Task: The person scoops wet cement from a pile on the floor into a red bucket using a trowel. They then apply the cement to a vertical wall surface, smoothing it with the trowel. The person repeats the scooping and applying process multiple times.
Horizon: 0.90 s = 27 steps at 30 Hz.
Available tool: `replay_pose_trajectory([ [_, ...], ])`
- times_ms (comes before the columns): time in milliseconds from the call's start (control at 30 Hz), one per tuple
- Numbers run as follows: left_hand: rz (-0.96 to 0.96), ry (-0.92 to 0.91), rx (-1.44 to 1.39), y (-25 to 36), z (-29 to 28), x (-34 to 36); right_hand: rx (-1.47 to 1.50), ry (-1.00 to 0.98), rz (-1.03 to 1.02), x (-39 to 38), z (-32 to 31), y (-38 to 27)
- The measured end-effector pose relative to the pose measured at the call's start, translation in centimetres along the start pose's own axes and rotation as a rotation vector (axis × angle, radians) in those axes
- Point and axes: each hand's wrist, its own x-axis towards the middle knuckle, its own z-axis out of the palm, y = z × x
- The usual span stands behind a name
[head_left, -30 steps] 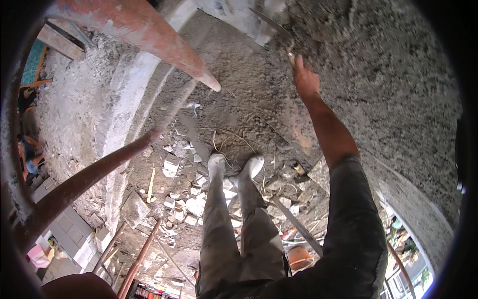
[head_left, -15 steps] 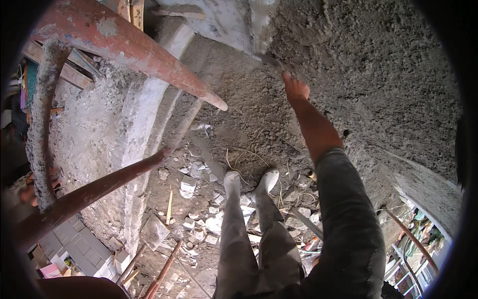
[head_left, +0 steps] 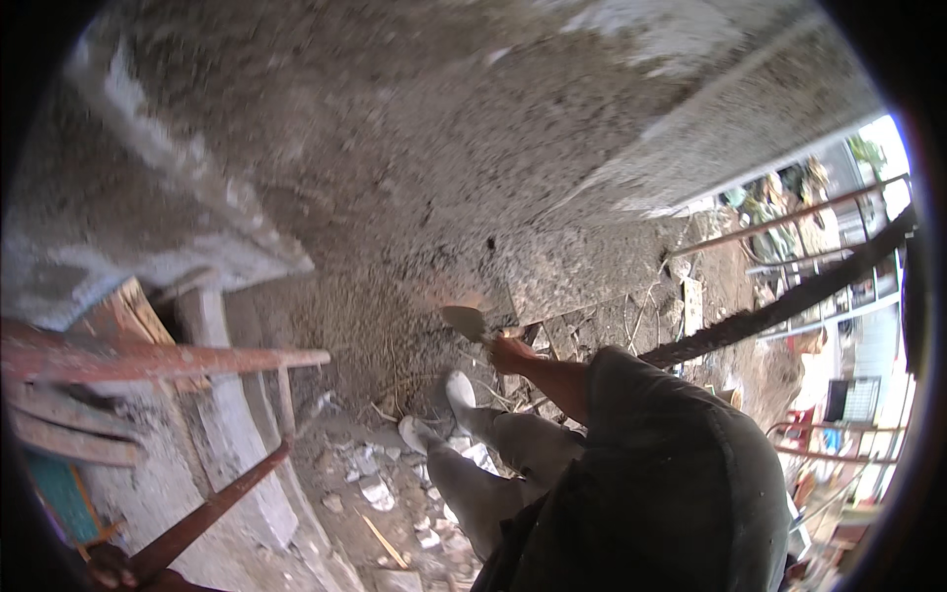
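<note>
My right hand is closed around the handle of a trowel. Its flat grey blade points left, by the lower part of a rough grey plastered wall. At the lower left, in shadow, my left hand is closed on the lower end of a rusty red metal pole. Much of that hand is dark and cut by the picture's rim. My feet in pale boots stand on the dirt below the trowel.
A thick red scaffold tube juts in from the left. Broken rubble and a thin wooden stick lie beside my legs. A dark rough bar crosses the right side, before metal railings and clutter. A concrete ledge runs at left.
The view has swung to the right. My right hand has brought the trowel from the far wall corner down to the wall's lower part, nearer my boots.
</note>
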Motion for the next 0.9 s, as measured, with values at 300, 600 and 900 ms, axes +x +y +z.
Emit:
replay_pose_trajectory([
  [300,0.042,0.041,-0.028,1.0,-0.6,-0.2,1.17,0.634,0.552,-10.7,-4.3,12.7],
  [600,0.159,-0.17,-0.057,-0.1,-1.0,-0.7,0.396,0.699,0.044,-19.0,3.6,11.5],
  [900,0.168,-0.57,-0.162,0.3,5.3,-9.7,0.608,0.546,0.472,-42.5,20.6,10.1],
])
